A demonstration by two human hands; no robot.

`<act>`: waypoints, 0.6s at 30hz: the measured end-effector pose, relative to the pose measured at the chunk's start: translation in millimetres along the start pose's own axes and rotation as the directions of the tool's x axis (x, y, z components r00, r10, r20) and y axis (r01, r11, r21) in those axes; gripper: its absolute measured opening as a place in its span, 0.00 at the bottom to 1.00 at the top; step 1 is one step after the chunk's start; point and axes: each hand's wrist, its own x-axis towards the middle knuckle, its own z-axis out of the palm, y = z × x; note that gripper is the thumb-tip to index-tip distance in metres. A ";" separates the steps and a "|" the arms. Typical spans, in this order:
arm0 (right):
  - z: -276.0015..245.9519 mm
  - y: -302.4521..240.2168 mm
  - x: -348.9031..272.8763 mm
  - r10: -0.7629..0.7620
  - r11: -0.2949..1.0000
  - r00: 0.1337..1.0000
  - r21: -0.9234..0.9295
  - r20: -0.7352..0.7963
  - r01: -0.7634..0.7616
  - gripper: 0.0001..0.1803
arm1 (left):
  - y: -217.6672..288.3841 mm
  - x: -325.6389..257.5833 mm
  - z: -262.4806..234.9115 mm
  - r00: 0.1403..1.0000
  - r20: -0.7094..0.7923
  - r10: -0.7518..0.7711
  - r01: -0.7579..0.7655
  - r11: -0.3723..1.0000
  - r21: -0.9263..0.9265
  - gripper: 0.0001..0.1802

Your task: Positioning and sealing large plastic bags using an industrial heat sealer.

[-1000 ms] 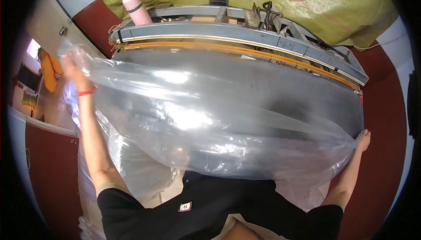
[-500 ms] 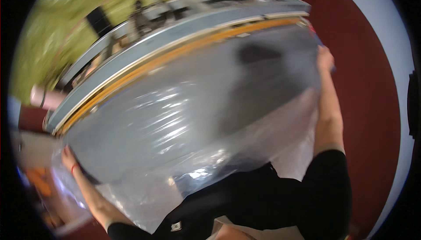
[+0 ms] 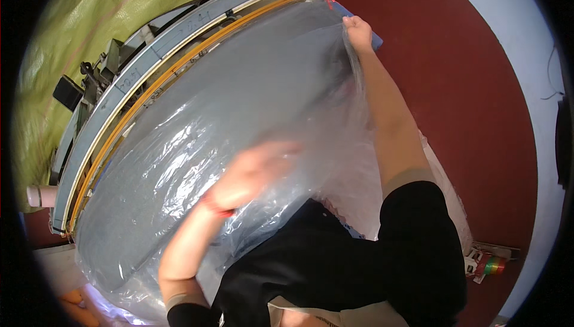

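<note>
In the head view, a person in a black short-sleeved top stands at the near side of a long grey table (image 3: 287, 25). A clear plastic sheet (image 3: 179, 165) lies over the table, wrinkled and shiny toward its left half, and hangs past its near edge.

The 2 hands are well apart. The right hand (image 3: 359, 33) is clamped on a gathered edge of the sheet at the table's far right corner. The left hand (image 3: 248, 174), with a red band (image 3: 216, 208) on its wrist, is over the sheet near the middle of the table's near side; it is blurred, so whether its fingers grip or touch the plastic cannot be told.

Along the table's far edge run an orange strip (image 3: 263, 14) and, beyond it, a grey metal beam (image 3: 161, 46). A pink bottle (image 3: 42, 196) is past the table's far left end. Behind the table hangs a yellow-green cover (image 3: 72, 34). To the table's right are a dark red wall (image 3: 448, 88) and, lower down, a striped multicoloured roll (image 3: 495, 265).
</note>
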 end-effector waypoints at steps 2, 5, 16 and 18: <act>3.8 0.3 -1.1 -0.024 1.000 0.999 -0.008 -0.020 0.024 0.16 | -10.5 53.5 48.9 0.989 0.088 -0.117 0.109 0.990 0.092 0.28; 12.7 1.5 2.5 -0.055 0.998 0.998 0.027 -0.034 0.056 0.16 | -83.6 105.4 97.5 0.994 -0.113 0.005 0.015 0.984 0.180 0.31; 7.6 26.6 19.9 -0.043 0.947 0.998 0.320 0.035 0.030 0.13 | 34.1 -20.1 26.0 0.839 0.386 0.384 -0.454 0.884 0.109 0.12; 10.3 26.8 18.8 -0.063 0.970 0.998 0.238 0.028 0.055 0.13 | 45.1 -140.7 50.9 0.654 -0.635 -0.412 0.017 0.847 -0.532 0.21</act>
